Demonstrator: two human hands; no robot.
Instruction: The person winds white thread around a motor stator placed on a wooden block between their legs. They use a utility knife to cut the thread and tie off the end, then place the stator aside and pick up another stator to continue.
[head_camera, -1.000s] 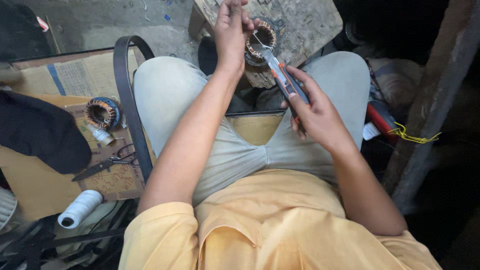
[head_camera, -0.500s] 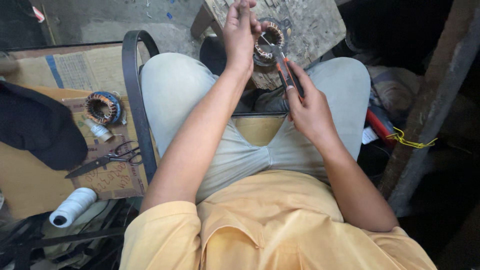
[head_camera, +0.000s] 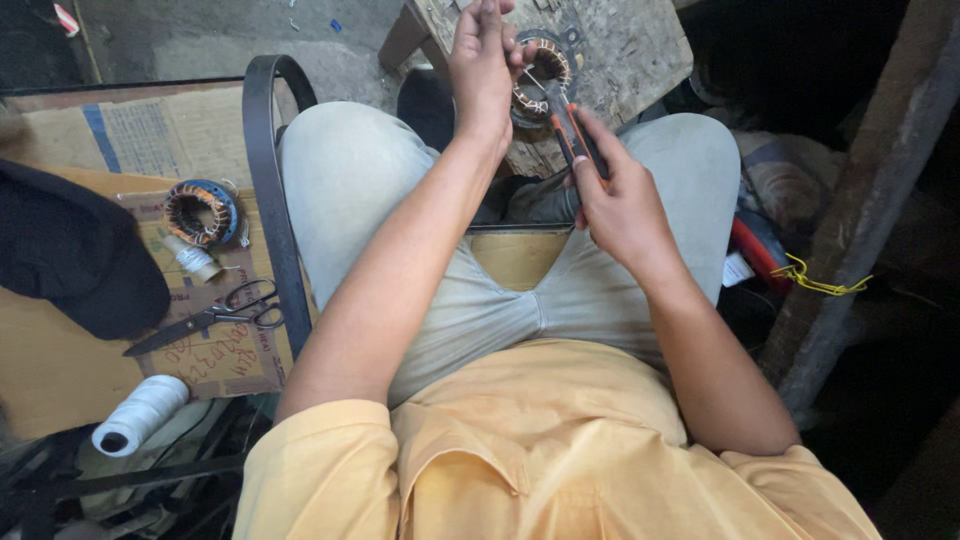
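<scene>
Currently, left hand grips the wound stator on the surface, right hand clenching pliers angled toward it from just below.

A round motor stator, a ring of dark metal wound with copper-coloured wire coils, rests on the near edge of a worn wooden counter, just beyond the person's knees. Its open centre faces upward. The left hand touches its left side, and part of the ring is hidden behind it. A slim tool with an orange and black handle is gripped in the right hand, its thin metal tip reaching into the coils.
</scene>
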